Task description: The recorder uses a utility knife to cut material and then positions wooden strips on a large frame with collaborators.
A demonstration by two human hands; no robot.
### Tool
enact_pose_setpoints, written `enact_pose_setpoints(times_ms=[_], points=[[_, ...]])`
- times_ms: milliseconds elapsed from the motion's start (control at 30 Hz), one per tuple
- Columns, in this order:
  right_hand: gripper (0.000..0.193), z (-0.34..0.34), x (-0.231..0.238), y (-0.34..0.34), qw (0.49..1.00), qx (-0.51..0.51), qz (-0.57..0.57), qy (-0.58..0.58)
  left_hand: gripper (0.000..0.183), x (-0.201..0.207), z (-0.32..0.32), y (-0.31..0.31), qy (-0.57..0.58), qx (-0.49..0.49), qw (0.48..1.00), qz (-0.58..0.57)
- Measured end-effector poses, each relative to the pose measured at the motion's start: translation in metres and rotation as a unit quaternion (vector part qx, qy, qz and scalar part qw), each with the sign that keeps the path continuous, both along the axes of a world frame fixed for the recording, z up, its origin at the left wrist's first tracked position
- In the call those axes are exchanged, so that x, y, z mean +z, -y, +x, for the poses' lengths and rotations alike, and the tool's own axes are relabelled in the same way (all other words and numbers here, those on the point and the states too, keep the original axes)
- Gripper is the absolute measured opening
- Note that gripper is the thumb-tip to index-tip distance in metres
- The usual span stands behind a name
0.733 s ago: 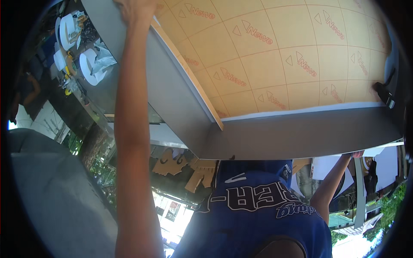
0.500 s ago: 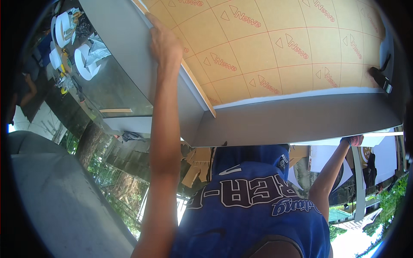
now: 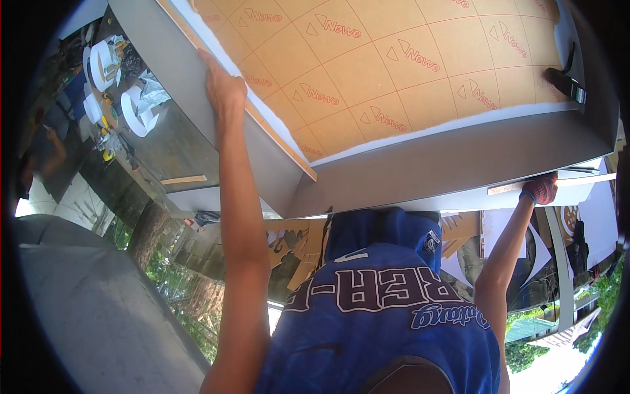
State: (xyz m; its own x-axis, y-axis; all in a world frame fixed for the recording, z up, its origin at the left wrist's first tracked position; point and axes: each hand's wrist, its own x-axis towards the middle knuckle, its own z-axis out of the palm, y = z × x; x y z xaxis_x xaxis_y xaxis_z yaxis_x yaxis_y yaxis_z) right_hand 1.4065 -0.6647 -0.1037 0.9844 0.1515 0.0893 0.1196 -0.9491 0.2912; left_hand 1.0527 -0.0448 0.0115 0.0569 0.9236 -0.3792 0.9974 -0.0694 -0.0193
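Note:
A large shallow grey box frame (image 3: 446,161) stands in front of me, a brown paper-covered sheet with red printing (image 3: 380,72) lying inside it. Along its left inner wall runs a thin wooden strip (image 3: 282,150). My bare left hand (image 3: 226,92) is closed at that strip, its fingertips partly hidden. My right hand (image 3: 541,189), in a red glove, is closed around another pale wooden strip (image 3: 504,188) just outside the frame's near wall. A black clamp-like tool (image 3: 566,85) sits at the frame's right inner side.
White curved pieces (image 3: 139,115) and crumpled plastic lie on a grey work surface (image 3: 187,148) to the left, beside a short wooden piece (image 3: 184,179). A grey rounded object (image 3: 85,295) fills the lower left. Brown cardboard offcuts (image 3: 305,243) lie below. Another person (image 3: 49,148) is at far left.
The frame and sheet have shifted leftward in view, and my left hand with them. My right hand appears higher, with more of its strip showing.

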Motion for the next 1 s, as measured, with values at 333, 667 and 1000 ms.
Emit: enact_pose_setpoints(times_ms=[333,667,1000], points=[[0.023,-0.018,-0.049,0.005,0.939,-0.072,0.337,0.003,0.080,0.057,-0.007,0.007,0.041,0.028,0.997,0.055],[0.054,-0.036,0.032,-0.088,0.903,-0.270,0.333,-0.010,0.051,0.126,-0.024,0.070,0.184,-0.051,0.976,0.103],[0.049,-0.029,0.046,-0.104,0.867,-0.306,0.393,-0.004,0.039,0.160,0.040,-0.012,0.221,-0.224,0.939,0.138]])
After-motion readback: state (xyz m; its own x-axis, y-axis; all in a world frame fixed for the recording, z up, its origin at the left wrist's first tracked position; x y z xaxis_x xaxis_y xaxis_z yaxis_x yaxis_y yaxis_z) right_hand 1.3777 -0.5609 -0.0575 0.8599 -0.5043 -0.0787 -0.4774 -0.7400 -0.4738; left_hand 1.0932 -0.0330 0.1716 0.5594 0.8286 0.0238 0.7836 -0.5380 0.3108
